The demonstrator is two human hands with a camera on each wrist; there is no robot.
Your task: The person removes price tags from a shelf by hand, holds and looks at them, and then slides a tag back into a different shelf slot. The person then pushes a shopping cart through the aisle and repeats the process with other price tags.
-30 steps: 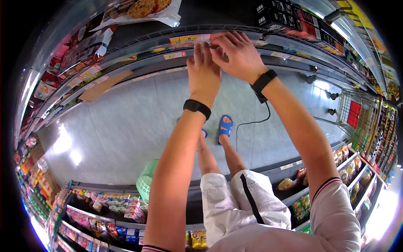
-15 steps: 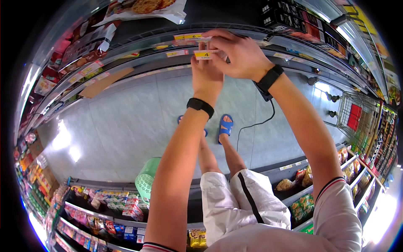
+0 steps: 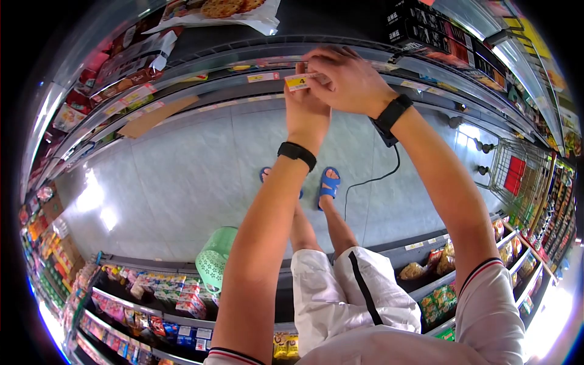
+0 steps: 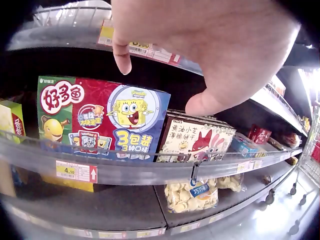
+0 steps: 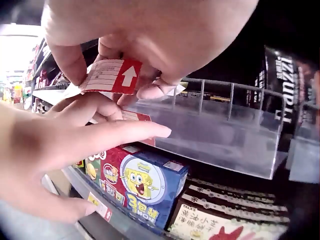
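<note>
My right hand (image 3: 350, 84) pinches a paper price tag (image 3: 297, 83) between thumb and fingers, just in front of the shelf edge. In the right wrist view the tag (image 5: 111, 77) shows a red end with a white arrow. Close beneath it is my left hand (image 3: 308, 118), fingers reaching toward the shelf edge and partly hidden by the tag. Seen from the right wrist, the left index finger (image 5: 135, 131) is straight and lies by another red-and-white label (image 5: 137, 116) on the clear shelf strip (image 5: 215, 131).
Below stand a SpongeBob snack box (image 4: 102, 117) and a cream biscuit box (image 4: 197, 140), behind a clear rail with a price label (image 4: 75, 171). Bagged biscuits (image 3: 228, 8) lie on the upper shelf. A shopping cart (image 3: 517, 173) stands right, a green basket (image 3: 214, 258) behind.
Both hands were at the shelf strip; the price tag then came into sight in the right hand, and it now tilts slightly. Both hands have shifted slightly right in the head view.
</note>
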